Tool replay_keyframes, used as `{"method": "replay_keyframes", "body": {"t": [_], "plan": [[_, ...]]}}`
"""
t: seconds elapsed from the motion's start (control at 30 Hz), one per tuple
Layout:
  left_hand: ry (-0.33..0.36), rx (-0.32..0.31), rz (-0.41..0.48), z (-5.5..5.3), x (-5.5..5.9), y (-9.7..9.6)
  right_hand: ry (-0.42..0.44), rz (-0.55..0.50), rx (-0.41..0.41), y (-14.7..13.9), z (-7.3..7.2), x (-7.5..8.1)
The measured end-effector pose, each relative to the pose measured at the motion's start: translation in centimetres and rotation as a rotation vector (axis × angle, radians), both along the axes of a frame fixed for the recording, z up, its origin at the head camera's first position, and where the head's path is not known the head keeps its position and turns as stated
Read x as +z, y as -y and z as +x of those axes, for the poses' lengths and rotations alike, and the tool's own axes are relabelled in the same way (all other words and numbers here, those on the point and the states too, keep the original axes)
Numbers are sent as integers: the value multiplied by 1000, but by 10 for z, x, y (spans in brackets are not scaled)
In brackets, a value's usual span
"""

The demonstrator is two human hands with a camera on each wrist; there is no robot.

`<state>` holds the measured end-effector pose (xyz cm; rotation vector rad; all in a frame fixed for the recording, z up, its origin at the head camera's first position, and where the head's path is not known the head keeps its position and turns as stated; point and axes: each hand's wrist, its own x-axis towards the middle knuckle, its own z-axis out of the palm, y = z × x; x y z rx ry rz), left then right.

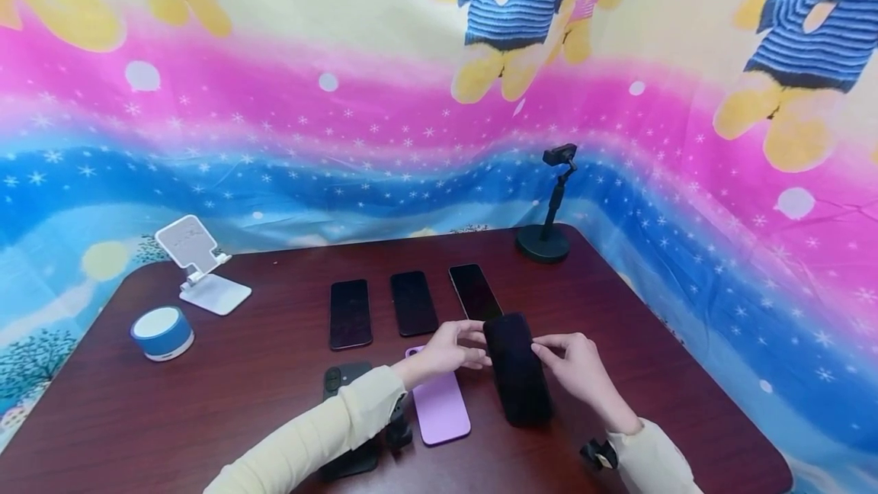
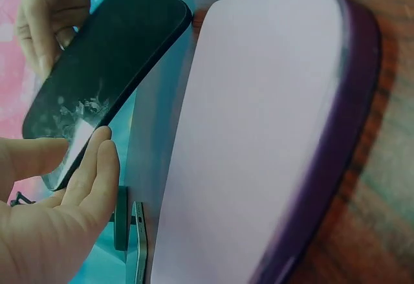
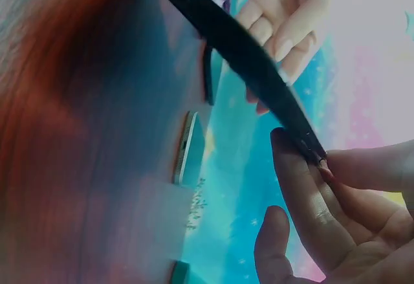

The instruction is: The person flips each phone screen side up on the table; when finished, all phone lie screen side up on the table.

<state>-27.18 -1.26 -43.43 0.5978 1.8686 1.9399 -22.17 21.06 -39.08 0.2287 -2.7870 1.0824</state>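
Observation:
A black smartphone (image 1: 519, 376) is tilted up between both hands, its dark screen facing me. My right hand (image 1: 578, 368) pinches its right edge between thumb and fingers. At the opposite edge, my left hand (image 1: 442, 353) has its thumb by the screen side and its fingers at the edge in the left wrist view (image 2: 58, 226). A light purple phone (image 1: 442, 410) lies back up on the table just below the left hand. Partly hidden by the left forearm is a black phone (image 1: 334, 380) with its camera bump showing.
Three dark-screened phones lie in a row behind: left phone (image 1: 350, 315), middle phone (image 1: 414, 303), right phone (image 1: 473, 290). A white folding stand (image 1: 216, 294) and a blue round device (image 1: 162, 334) are at left. A black stand (image 1: 543, 244) stands at the back right.

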Motion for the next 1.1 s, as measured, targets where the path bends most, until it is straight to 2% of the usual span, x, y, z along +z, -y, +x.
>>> {"method": "replay_keyframes", "body": {"t": [0.2,0.47,0.83,1.1], "plan": [[14,0,-4,0,0,2,52,-2,17,-7,-10,-8],[20,9,-22,1,-3,5,154,-78,15,-8,-19,-22],[42,14,-39,1,-7,5,294,-196,13,-2,-21,-30],[112,-3,-45,5,-7,7,296,-186,38,1,-20,-37]]}}
